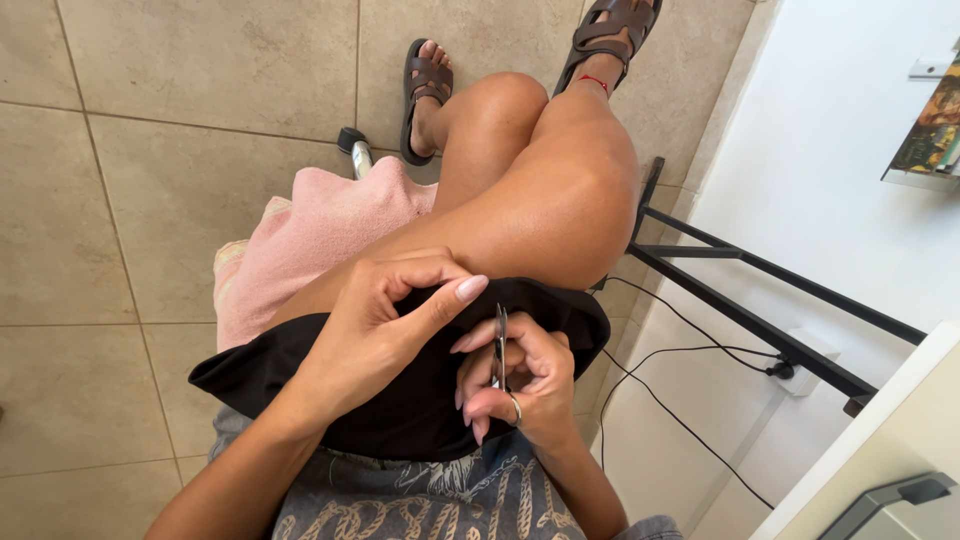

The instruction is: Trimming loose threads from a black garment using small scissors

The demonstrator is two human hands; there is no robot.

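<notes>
I look down at my lap, seated with my legs crossed. My left hand (385, 320) hovers over the black skirt (400, 400), fingers curled inward and thumb stretched toward the right hand. My right hand (520, 380) is closed around small metal nail scissors (500, 345), their thin blades pointing up toward my left thumb. A ring sits on one right finger. Both hands rest close together above my thigh.
A pink towel (300, 240) covers the seat under me. Beige floor tiles (150, 150) lie to the left. Dark sandals (425, 85) are on my feet. A black metal frame (740, 290) and a black cable (690, 350) run along the white wall at right.
</notes>
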